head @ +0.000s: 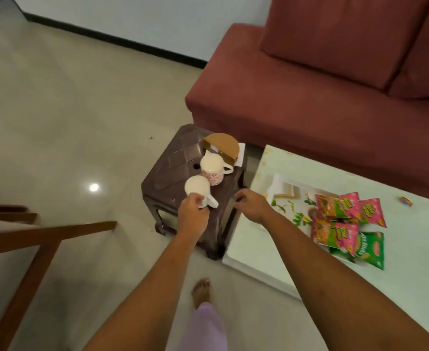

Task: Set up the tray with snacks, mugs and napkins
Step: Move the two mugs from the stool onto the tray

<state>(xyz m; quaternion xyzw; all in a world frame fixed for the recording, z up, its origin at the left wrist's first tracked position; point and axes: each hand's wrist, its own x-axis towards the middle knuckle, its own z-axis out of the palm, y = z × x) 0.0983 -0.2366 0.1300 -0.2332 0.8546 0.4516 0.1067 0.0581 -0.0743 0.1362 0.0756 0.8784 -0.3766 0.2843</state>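
Two white mugs with red flowers stand on a dark brown plastic stool (173,171). My left hand (192,213) grips the near mug (198,191) by its side. The far mug (212,171) stands free behind it. A brown napkin holder (222,148) sits at the stool's back edge with white napkins (241,154) under it. My right hand (251,205) hovers over the stool's right edge, fingers curled, holding nothing. The white floral tray (288,196) lies on the pale table (411,262) with several pink and green snack packets (340,219) on it.
A dark red sofa (309,97) stands behind the stool and table. A wooden chair frame (31,239) is at the left. A small wrapped sweet (406,200) lies on the table's far side. My bare foot (201,291) is on the tiled floor.
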